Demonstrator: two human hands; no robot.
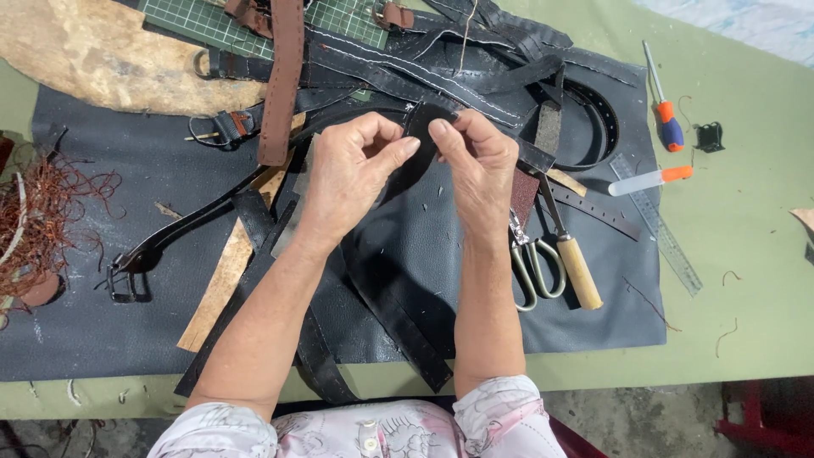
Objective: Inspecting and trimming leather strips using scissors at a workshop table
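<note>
Both hands pinch one black leather strap (413,157): left hand (352,174) lower, right hand (479,165) at its top; it seemingly runs down-left.

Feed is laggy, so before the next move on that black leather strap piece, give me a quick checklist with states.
1. Left hand pinching the black leather strap piece: ok.
2. Right hand pinching the same piece: ok.
3. Piece lifted off the dark leather sheet: cannot tell.
4. Metal scissors lying apart from both hands: ok.
5. Wooden-handled tool within reach on the right: ok.
6. Stitch holes on the piece: cannot tell.
</note>
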